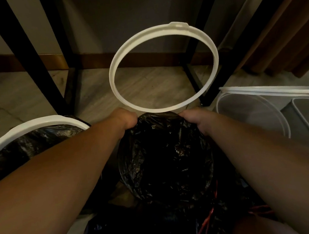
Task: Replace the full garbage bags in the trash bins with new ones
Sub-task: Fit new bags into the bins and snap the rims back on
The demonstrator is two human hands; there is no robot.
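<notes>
A black garbage bag lines the bin directly below me, its mouth open. Beyond it, tilted up off the floor, is a white plastic ring, the bin's rim clamp. My left hand and my right hand both grip the ring's near edge at the far side of the bag's mouth; the fingers are hidden behind the knuckles and the bag. A second bin with a white rim and a black bag in it stands at the left.
Black metal furniture legs rise behind the bins on the marble floor. Translucent white plastic containers sit at the right. More black bag plastic and a red string lie near my feet.
</notes>
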